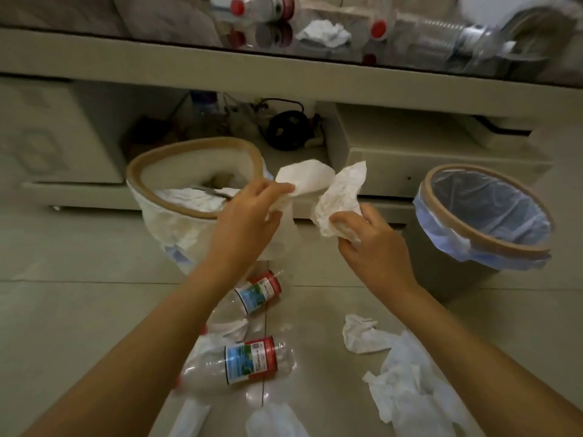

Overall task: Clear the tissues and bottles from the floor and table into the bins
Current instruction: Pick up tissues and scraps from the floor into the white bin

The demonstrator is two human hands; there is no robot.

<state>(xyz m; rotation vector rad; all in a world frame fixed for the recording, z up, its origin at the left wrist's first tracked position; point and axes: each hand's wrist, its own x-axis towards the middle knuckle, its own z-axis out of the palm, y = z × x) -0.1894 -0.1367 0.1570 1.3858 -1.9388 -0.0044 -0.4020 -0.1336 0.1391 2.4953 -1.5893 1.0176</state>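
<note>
Head view: my left grip pinches a tissue, my right grip clamps another tissue. Next, I judge, both drop into the left bin beside my left grip.

Two bare forearms reach in from the bottom edge, with no sleeves over them anywhere in view. The left hand and the right hand wear no gloves, rings, watch or bracelet (wrists plain too). Fingernails look short and unpainted.
</note>
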